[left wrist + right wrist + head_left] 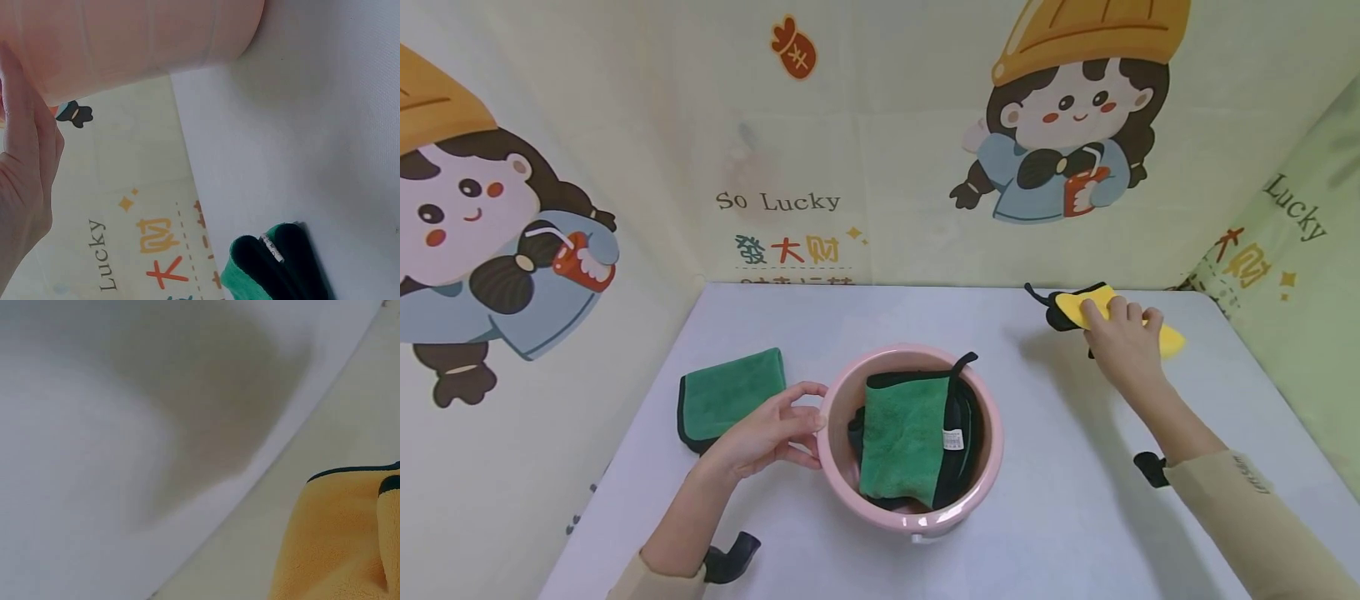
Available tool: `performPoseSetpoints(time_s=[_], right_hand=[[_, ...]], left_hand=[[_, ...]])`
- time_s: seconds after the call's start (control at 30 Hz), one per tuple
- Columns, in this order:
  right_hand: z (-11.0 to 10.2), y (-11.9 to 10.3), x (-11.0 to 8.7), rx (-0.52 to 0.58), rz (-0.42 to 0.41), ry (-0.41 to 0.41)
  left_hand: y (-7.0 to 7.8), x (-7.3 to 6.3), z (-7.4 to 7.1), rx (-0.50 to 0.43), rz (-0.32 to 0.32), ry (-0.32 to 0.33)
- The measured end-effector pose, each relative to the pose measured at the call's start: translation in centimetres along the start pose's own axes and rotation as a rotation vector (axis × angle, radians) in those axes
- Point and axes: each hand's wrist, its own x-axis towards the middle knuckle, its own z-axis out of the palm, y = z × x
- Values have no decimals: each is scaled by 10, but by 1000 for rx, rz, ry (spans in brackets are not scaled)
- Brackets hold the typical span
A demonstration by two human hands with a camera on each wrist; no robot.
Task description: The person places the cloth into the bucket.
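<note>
My left hand holds the left rim of a pink bucket, thumb and fingers at its edge. Inside the bucket lies a folded green cloth with black trim, a white label and a black loop at its corner. At the far right of the table, my right hand grips a yellow cloth with a black edge and a black loop hanging off its left end. In the right wrist view the yellow cloth shows at the lower right; the hand itself is outside that view.
Left of the bucket, a second folded green cloth with black edging lies on the white table, partly behind my left hand. A printed curtain rises behind the table's back edge. Black straps hang at both wrists.
</note>
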Motion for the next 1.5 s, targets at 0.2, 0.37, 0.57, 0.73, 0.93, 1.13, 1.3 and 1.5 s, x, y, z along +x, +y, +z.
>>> performPoseSetpoints(time_s=[0.2, 0.37, 0.57, 0.73, 0.93, 1.13, 1.3, 1.5], right_hand=[[-29, -30, 9, 12, -50, 43], [-46, -52, 14, 46, -102, 126], [-62, -76, 14, 66, -183, 222], [-70, -94, 13, 76, -260, 275], [-75, -113, 10, 102, -350, 303], [-79, -132, 7, 137, -472, 298], [-81, -148, 4, 157, -565, 264], [-88, -161, -1, 140, -652, 184]], left_hand=[[0, 0, 0, 0, 0, 2], [0, 0, 0, -6, 1, 1], [0, 0, 0, -4, 5, -4], [-1, -1, -1, -9, 6, -4], [-1, 0, -1, -10, 1, 0], [-1, 1, -2, -11, -1, -9], [-1, 2, -2, -7, -2, -14], [-1, 1, -2, -11, 5, -21]])
